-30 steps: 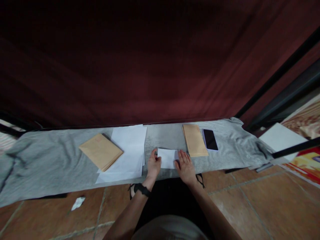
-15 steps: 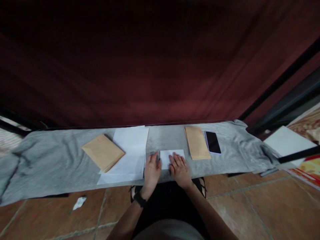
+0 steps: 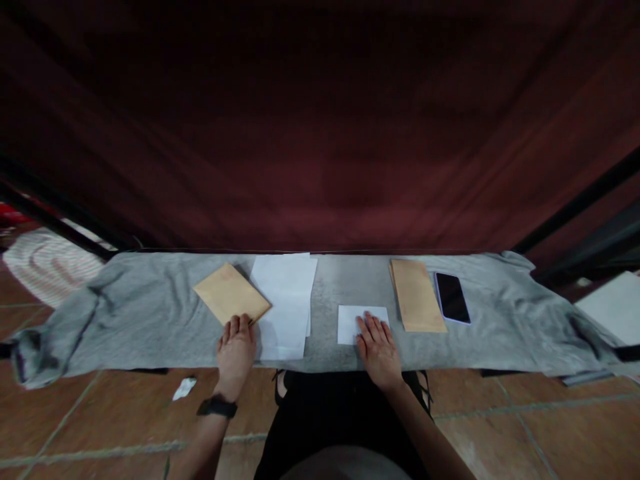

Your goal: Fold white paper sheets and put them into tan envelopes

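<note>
My left hand [image 3: 236, 350] is at the near edge of a stack of brown envelopes [image 3: 230, 290] on the left, its fingertips resting on the top one. No lifted envelope shows, and the thumb is hard to make out. My right hand [image 3: 379, 350] lies flat with fingers spread on a small folded white paper [image 3: 348, 325], pressing it to the cloth. Larger white sheets [image 3: 285, 307] lie just right of the left stack, partly beneath it. Beyond my right hand is a second brown envelope pile [image 3: 417, 297].
A phone [image 3: 453, 298] with a dark screen lies right of the second pile. Grey cloth [image 3: 160, 307] covers the narrow bench. Behind it hangs a dark red curtain [image 3: 320, 167]. A white scrap [image 3: 185, 389] is on the tiled floor [image 3: 125, 420].
My left hand has left the side of the folded paper and moved left to the envelope stack. My right hand stays on the paper. The view has shifted slightly left.
</note>
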`<action>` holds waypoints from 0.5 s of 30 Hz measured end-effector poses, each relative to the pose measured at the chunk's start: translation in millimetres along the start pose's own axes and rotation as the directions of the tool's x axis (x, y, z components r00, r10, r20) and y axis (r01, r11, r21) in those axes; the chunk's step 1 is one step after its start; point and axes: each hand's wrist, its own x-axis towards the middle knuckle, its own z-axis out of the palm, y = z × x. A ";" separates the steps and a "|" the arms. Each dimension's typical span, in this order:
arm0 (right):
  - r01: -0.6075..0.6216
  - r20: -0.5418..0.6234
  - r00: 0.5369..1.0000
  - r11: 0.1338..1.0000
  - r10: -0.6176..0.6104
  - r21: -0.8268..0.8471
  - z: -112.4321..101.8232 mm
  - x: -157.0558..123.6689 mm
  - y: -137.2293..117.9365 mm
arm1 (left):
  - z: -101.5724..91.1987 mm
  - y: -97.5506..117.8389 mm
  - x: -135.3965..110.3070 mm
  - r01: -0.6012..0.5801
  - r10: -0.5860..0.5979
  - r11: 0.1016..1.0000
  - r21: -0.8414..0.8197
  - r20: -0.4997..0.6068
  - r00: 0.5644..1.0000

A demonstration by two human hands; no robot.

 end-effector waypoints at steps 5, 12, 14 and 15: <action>-0.006 0.011 1.000 1.000 0.006 0.012 -1.0 0.2 0.1 | -4.1 -2.2 -1.7 -0.055 0.054 0.997 0.060 0.019 0.998; -0.016 0.012 1.000 0.998 0.015 0.054 -1.1 0.5 -0.3 | -4.5 -20.9 13.2 0.045 -0.067 0.960 -0.275 -0.069 0.995; -0.019 0.015 1.000 0.998 0.018 0.053 -0.8 0.2 -0.5 | -0.2 -31.9 25.9 0.128 -0.175 0.939 -0.320 -0.123 0.977; -0.019 0.018 1.000 0.999 0.018 0.050 -0.6 0.0 -0.5 | 2.9 -37.0 32.6 0.221 -0.272 0.921 -0.320 -0.123 0.954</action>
